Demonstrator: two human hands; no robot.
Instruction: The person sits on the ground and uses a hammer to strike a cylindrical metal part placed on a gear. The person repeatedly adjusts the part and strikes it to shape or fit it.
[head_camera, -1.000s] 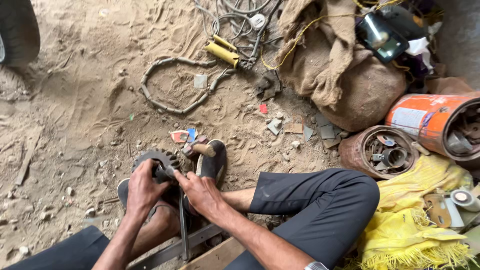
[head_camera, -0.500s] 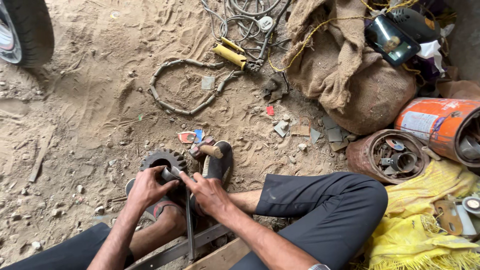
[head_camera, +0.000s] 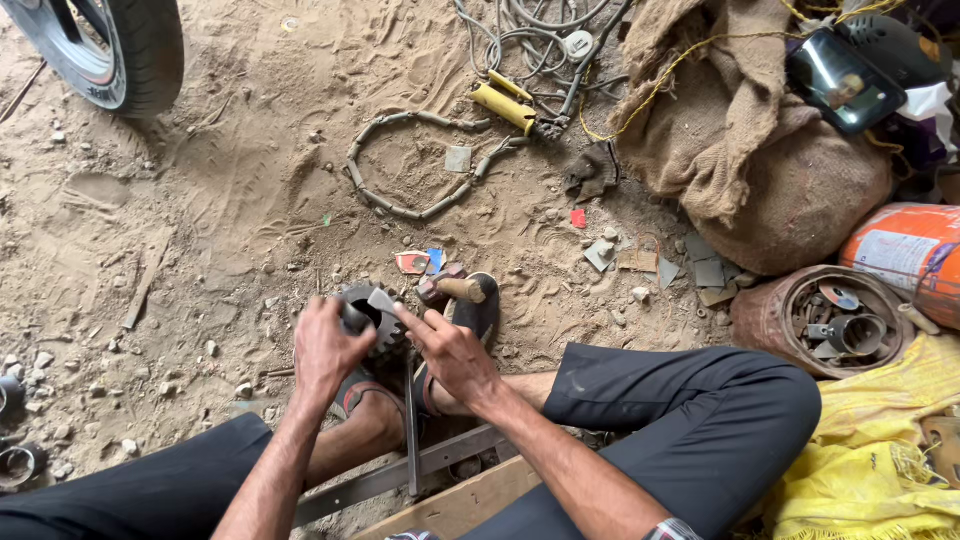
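The left hand (head_camera: 325, 350) is clenched around a dark toothed gear (head_camera: 368, 318), fingers wrapped over its near left edge, holding it just above the sandy ground (head_camera: 230, 200) in front of the person's feet. The right hand (head_camera: 452, 352) reaches in from the right with its fingers pinched on a small grey metal piece (head_camera: 382, 299) that rests on the gear's top; the fingertips touch the gear's right rim. Both forearms come in from the near edge, over dark trousers (head_camera: 700, 400).

Just right of the gear, a wooden-handled tool (head_camera: 462, 288) lies across a dark sandal (head_camera: 480, 310). Under the hands a thin metal bar (head_camera: 411, 420) runs toward the near side, crossing a flat steel strip (head_camera: 400, 475) beside a wooden plank (head_camera: 465, 505).

Farther off in the sand lies a curled length of ribbed hose (head_camera: 400, 205), and beyond it a yellow grip (head_camera: 503, 105) among grey cables (head_camera: 530, 25). A tyre (head_camera: 130, 50) stands at the far left. To the far right sits a burlap sack (head_camera: 780, 190), and nearer, a rusty can of metal parts (head_camera: 820, 320), an orange drum (head_camera: 905, 255) and yellow cloth (head_camera: 870, 440).
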